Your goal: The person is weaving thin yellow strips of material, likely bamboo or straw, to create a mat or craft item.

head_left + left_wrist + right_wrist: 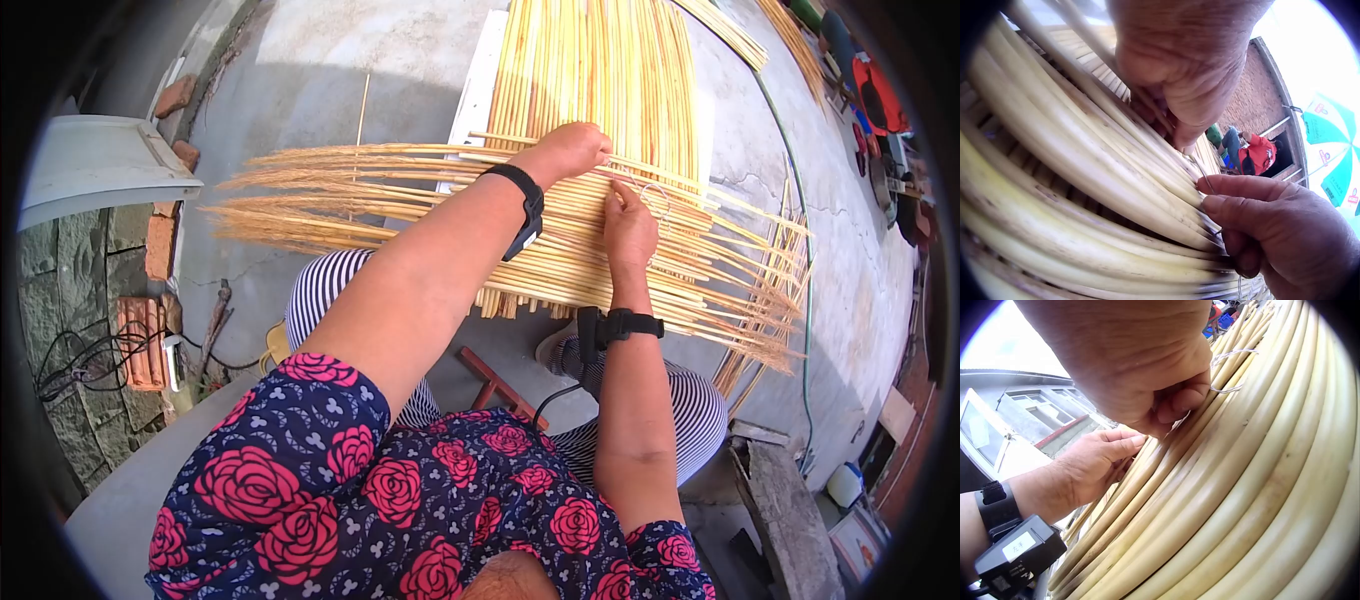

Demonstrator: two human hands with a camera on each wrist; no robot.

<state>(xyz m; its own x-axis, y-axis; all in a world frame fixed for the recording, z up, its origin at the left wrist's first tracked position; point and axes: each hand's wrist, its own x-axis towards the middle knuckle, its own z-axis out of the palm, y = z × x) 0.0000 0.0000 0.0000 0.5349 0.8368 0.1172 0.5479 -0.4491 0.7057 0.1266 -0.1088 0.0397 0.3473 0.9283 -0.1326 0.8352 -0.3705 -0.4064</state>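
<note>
Pale reed stalks (560, 262) lie crosswise in a layer over lengthwise stalks (600, 80), their feathery tips (270, 222) spreading to the left. My left hand (568, 152) grips a thin stalk at the far edge of the crosswise layer, fingers curled down over it. Close on its right, my right hand (630, 225) pinches a thin wire (1209, 182) between thumb and forefinger. In the left wrist view the wire runs up toward the left fingertips. White string loops (1227, 389) pass round stalks beside the right hand.
A white board (478, 85) shows under the stalks. Loose reeds (770, 290) and a green hose (790, 150) lie on the concrete floor to the right. Bricks (160, 247) and a black cable (75, 365) are at left. A person in red (1259, 156) sits beyond.
</note>
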